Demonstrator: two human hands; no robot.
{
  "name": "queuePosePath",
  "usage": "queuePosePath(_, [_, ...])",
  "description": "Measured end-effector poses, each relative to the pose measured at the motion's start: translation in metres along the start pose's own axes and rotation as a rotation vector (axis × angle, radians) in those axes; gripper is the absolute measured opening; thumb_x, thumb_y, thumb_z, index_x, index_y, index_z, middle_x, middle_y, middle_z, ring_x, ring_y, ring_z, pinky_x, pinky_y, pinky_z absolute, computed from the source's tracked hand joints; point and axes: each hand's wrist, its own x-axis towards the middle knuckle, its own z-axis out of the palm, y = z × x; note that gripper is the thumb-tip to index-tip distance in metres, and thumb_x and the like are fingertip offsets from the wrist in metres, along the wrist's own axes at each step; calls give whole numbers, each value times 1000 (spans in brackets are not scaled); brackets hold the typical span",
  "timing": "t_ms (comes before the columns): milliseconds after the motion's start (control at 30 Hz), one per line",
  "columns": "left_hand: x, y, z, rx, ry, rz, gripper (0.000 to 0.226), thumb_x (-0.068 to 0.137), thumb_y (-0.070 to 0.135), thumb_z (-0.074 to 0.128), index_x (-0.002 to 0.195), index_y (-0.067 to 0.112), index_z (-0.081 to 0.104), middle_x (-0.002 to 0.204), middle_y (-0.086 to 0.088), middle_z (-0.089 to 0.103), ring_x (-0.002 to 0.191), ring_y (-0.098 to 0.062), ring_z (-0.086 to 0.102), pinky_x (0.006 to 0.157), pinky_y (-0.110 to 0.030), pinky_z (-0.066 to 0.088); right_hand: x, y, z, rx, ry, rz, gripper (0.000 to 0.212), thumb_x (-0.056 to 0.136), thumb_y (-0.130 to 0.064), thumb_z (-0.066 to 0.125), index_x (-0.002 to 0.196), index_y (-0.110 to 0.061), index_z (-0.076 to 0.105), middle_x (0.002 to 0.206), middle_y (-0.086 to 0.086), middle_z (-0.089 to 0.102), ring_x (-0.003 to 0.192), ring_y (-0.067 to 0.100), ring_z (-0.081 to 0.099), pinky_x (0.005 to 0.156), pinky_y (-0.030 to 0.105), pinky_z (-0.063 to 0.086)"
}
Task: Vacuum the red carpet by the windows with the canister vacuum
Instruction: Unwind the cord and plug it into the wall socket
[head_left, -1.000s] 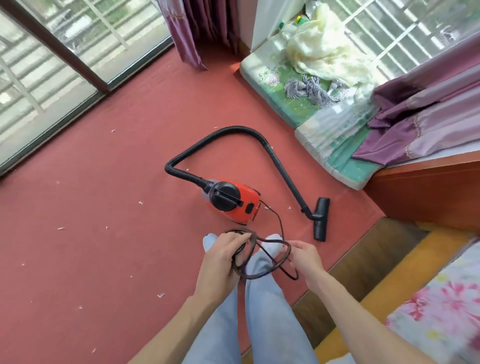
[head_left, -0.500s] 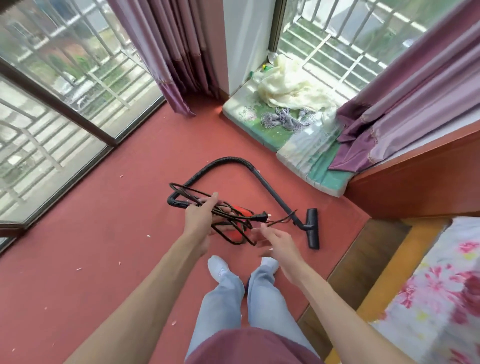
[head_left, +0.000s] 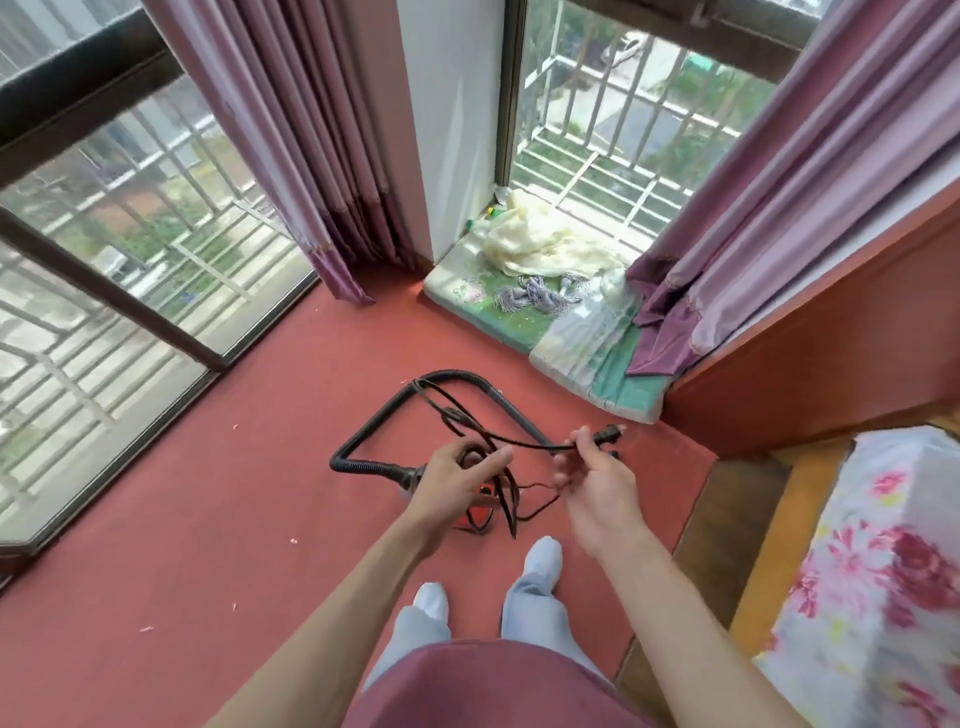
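Both outstretched at frame centre: your left hand (head_left: 457, 474) curls its fingers round loops of thin black power cord (head_left: 523, 442), your right hand (head_left: 595, 480) pinches it behind the black plug (head_left: 605, 434).

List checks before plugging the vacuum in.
1. Plug in hand: right hand pinches the cord just behind it. Ok.
2. Cord unwound: left hand grips several loops. Not ok.
3. Wall outlet located: none in view. Cannot tell.
4. Hose seated on canister vacuum: joint partly behind the left hand. Cannot tell.
5. Floor nozzle ready: mostly hidden behind the right hand. Cannot tell.
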Motion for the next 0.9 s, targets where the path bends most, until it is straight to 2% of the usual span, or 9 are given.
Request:
queuePosePath(167, [-4,-22,-39,318,-28,60,23,93,23,68,70,20,67,66,4,63,67,-13,55,68,-29,45,-57,-47,5,87,181,-447,20,96,-25,62,81,-13,57,57,-3,60,54,10,59,55,23,48])
queuePosePath(300, [-2,-29,-48,701,-147,124,17,90,21,69,74,17,67,64,8,62,65,-12,55,67,-29,45,-110,-67,-2,-15,273,-704,25,96,-30,63,77,-14,59,53,-7,59,53,10,57,58,25,50])
queuePosePath(367, [-6,-35,-44,910,-260,180,6,85,10,69,81,11,73,73,4,66,75,-17,62,75,-29,48,-133,-76,-11,-73,321,-813,26,95,-31,64,78,-12,59,52,-6,59,52,11,56,57,26,49])
queuePosePath(433, [-9,-42,-36,1019,-359,202,14,83,2,65,91,6,75,92,-6,73,92,-23,67,81,-26,47,-156,-86,-21,-119,342,-901,27,94,-31,65,79,-10,59,52,-6,57,50,13,54,54,26,47])
queuePosePath(533, [-12,-46,-22,1191,-456,170,22,86,10,64,107,8,69,108,-9,72,103,-24,66,81,-24,44,-183,-96,-36,-287,363,-974,27,95,-33,64,80,-11,64,55,-9,60,52,14,55,57,28,49])
queuePosePath(633, [-22,-38,3,956,-383,236,55,83,21,75,131,11,50,121,-7,62,108,-21,61,92,-31,49,-201,-96,-52,-385,360,-1019,26,99,-32,58,83,-13,69,64,-10,64,54,16,58,61,30,52])
queuePosePath(733, [-40,-14,39,669,-388,433,83,79,20,80,147,22,33,134,0,46,120,-14,49,102,-30,42,-210,-94,-68,-321,299,-1016,27,102,-26,53,86,-13,71,72,-2,63,57,17,56,60,27,50])
queuePosePath(800, [-53,-5,64,705,-421,583,77,80,17,77,146,27,38,138,-1,45,124,-15,44,105,-30,38,-217,-94,-82,-256,213,-1009,29,103,-23,49,88,-12,71,70,0,60,61,16,54,59,26,47])
queuePosePath(900, [-67,-4,90,828,-408,804,33,85,10,73,116,17,67,131,-4,58,121,-19,50,104,-34,41,-231,-102,-110,-218,110,-1023,32,105,-21,43,91,-11,70,71,0,57,65,16,52,59,24,45])
